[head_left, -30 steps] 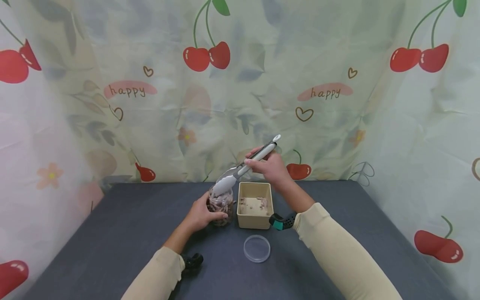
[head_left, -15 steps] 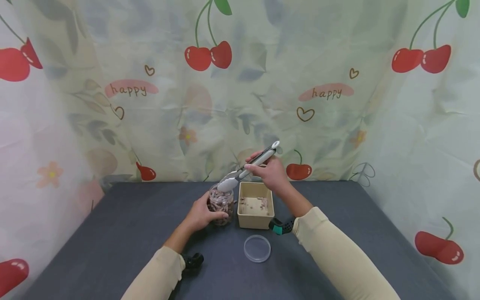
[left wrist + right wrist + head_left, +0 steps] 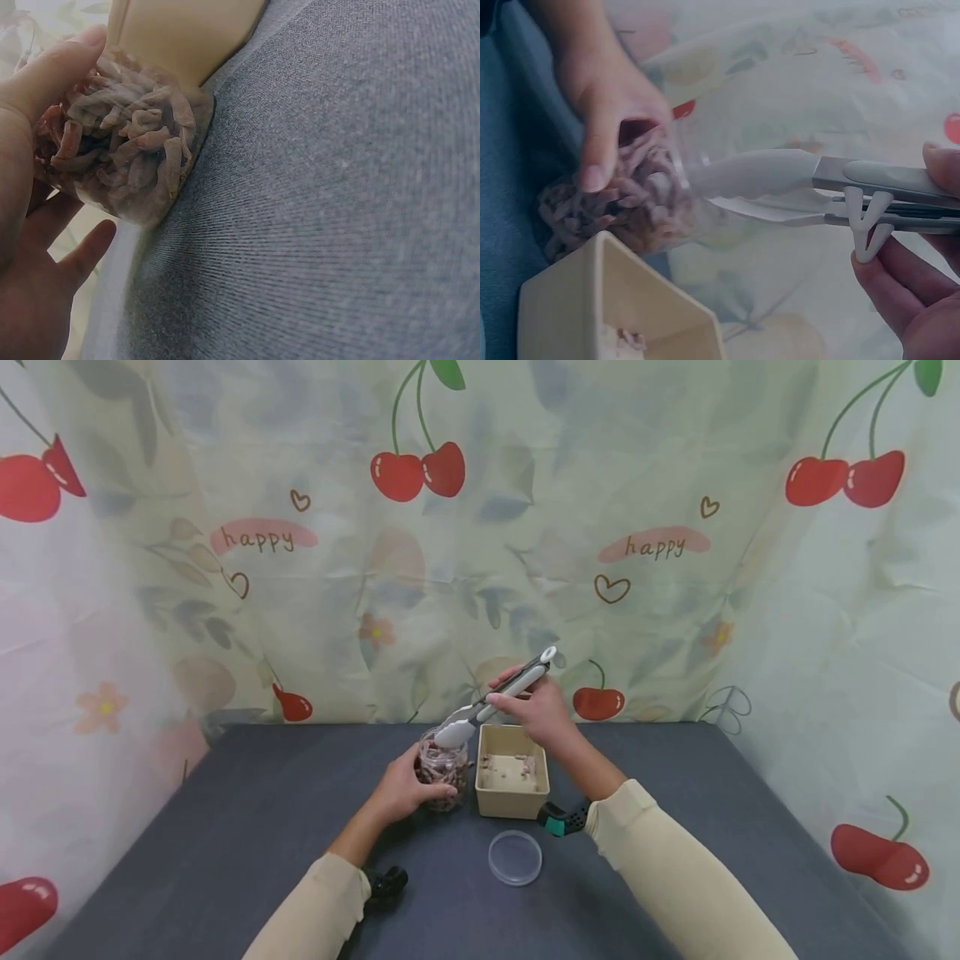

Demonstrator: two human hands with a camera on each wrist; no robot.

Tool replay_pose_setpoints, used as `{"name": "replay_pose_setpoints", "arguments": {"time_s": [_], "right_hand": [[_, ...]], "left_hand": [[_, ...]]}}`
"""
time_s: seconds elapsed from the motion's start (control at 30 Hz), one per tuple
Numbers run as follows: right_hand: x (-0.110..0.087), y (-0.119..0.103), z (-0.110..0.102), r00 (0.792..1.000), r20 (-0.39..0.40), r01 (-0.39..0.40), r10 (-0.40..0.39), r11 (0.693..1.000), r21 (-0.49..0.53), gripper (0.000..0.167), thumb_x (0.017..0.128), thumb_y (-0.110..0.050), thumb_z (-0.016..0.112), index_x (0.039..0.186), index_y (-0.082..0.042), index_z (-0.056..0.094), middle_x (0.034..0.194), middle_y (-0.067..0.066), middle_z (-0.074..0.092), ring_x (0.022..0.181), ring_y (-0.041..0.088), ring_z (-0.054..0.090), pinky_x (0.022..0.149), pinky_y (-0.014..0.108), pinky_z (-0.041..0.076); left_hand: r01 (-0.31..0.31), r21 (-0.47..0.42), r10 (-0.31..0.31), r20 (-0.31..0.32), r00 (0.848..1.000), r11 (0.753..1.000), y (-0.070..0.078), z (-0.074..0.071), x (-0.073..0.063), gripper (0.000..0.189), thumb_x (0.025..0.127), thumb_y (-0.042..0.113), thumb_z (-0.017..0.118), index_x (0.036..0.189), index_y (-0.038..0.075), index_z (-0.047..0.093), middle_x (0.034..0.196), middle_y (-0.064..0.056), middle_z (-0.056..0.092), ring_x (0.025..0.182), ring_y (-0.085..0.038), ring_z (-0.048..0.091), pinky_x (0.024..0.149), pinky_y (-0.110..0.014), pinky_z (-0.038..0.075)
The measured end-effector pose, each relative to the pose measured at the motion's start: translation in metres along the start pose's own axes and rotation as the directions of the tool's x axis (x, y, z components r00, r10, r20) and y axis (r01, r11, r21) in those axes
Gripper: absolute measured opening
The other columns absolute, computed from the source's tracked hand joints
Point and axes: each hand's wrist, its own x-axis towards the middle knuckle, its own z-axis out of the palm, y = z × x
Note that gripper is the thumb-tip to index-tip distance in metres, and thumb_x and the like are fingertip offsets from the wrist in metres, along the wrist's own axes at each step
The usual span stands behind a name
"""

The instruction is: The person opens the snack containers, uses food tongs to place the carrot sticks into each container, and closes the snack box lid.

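My left hand (image 3: pixel 401 789) grips a clear jar (image 3: pixel 442 789), its thumb across the front and fingers round the far side. Brownish-pink curled strips (image 3: pixel 135 139) fill much of the jar, which stands upright on the table. In my right hand (image 3: pixel 542 706) is a pair of tongs (image 3: pixel 513 685), grey with white heads. Those heads (image 3: pixel 761 176) slant down into the jar's mouth, slightly apart. Whether they touch the strips cannot be told. Right of the jar stands a beige rectangular box (image 3: pixel 512 803) with a few small strip pieces (image 3: pixel 631 340) on its floor.
A clear round lid (image 3: pixel 515 858) lies on the dark grey table (image 3: pixel 615 877) in front of the box. Behind the table hangs a curtain (image 3: pixel 480 568) printed with cherries, and it continues along both sides.
The tongs first rose a little out of the jar, then dipped slightly back into its mouth. My left hand and the jar have stayed in place.
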Motion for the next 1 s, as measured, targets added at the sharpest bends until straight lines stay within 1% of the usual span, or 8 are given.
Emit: {"name": "replay_pose_setpoints", "arguments": {"time_s": [0.07,0.13,0.3,0.4,0.53,0.73,0.87,1.0], "right_hand": [[0.000,-0.005,-0.004,1.000,-0.011,0.001,-0.001,1.000,-0.003,0.029,0.085,-0.003,0.074,0.109,0.004,0.061,0.110,0.022,0.066,0.096,0.025,0.066,0.080,0.033,0.052],[0.001,-0.005,-0.007,1.000,-0.027,0.014,-0.015,1.000,-0.013,0.029,0.085,-0.005,0.076,0.109,0.001,0.062,0.110,0.020,0.067,0.098,0.024,0.066,0.082,0.035,0.052],[-0.001,-0.003,-0.007,0.999,-0.022,0.038,-0.039,0.998,-0.048,0.031,0.084,-0.006,0.076,0.111,0.002,0.062,0.112,0.021,0.066,0.102,0.027,0.065,0.087,0.039,0.050],[-0.002,0.002,-0.003,0.998,-0.025,0.053,-0.055,0.997,-0.061,0.031,0.084,-0.006,0.077,0.110,0.002,0.063,0.110,0.019,0.067,0.100,0.027,0.065,0.086,0.039,0.051],[-0.003,0.008,0.003,0.997,-0.025,0.072,-0.074,0.996,-0.057,0.028,0.083,-0.007,0.078,0.107,0.000,0.064,0.106,0.017,0.068,0.094,0.023,0.067,0.081,0.035,0.052],[-0.006,0.012,0.009,0.997,0.003,0.071,-0.071,0.997,-0.028,0.027,0.083,-0.006,0.077,0.105,0.000,0.064,0.103,0.016,0.068,0.089,0.022,0.067,0.075,0.033,0.053],[-0.006,0.008,0.007,0.998,0.004,0.069,-0.069,0.997,-0.033,0.026,0.083,-0.005,0.077,0.105,-0.001,0.064,0.102,0.014,0.068,0.090,0.023,0.067,0.076,0.035,0.053],[-0.005,0.005,0.001,0.997,-0.020,0.067,-0.068,0.997,-0.042,0.025,0.083,-0.004,0.077,0.104,0.000,0.065,0.102,0.015,0.068,0.092,0.025,0.067,0.079,0.036,0.053]], "left_hand": [[0.003,0.001,-0.003,0.004,1.000,1.000,0.000,0.000,0.001,0.085,0.067,0.037,0.090,0.137,0.010,0.049,0.122,-0.011,0.060,0.109,-0.025,0.056,0.093,-0.045,0.043],[0.001,0.003,-0.001,0.003,1.000,1.000,0.000,-0.001,0.001,0.083,0.068,0.037,0.090,0.136,0.011,0.050,0.122,-0.010,0.060,0.109,-0.025,0.056,0.092,-0.045,0.043],[0.006,0.012,-0.006,-0.004,1.000,1.000,-0.001,0.000,0.002,0.083,0.068,0.037,0.090,0.135,0.011,0.050,0.121,-0.011,0.060,0.109,-0.026,0.056,0.092,-0.046,0.043],[0.009,0.011,-0.009,0.001,1.000,1.000,-0.001,0.000,0.001,0.084,0.067,0.038,0.090,0.135,0.010,0.050,0.122,-0.011,0.060,0.110,-0.026,0.056,0.093,-0.046,0.042],[0.010,0.002,-0.010,-0.007,1.000,1.000,-0.002,0.001,0.001,0.087,0.066,0.037,0.090,0.137,0.008,0.049,0.122,-0.011,0.060,0.110,-0.027,0.056,0.094,-0.046,0.042],[-0.003,-0.005,0.003,0.003,1.000,1.000,-0.002,0.002,0.000,0.089,0.067,0.037,0.090,0.138,0.006,0.047,0.119,-0.010,0.061,0.107,-0.025,0.057,0.091,-0.045,0.044],[0.000,-0.016,0.000,0.004,1.000,1.000,-0.002,0.002,0.000,0.089,0.067,0.036,0.090,0.138,0.006,0.047,0.121,-0.009,0.060,0.108,-0.025,0.056,0.092,-0.045,0.043],[-0.008,-0.015,0.008,-0.002,1.000,1.000,-0.003,0.002,0.001,0.086,0.067,0.035,0.090,0.137,0.008,0.049,0.123,-0.010,0.060,0.109,-0.025,0.056,0.092,-0.045,0.043]]}}
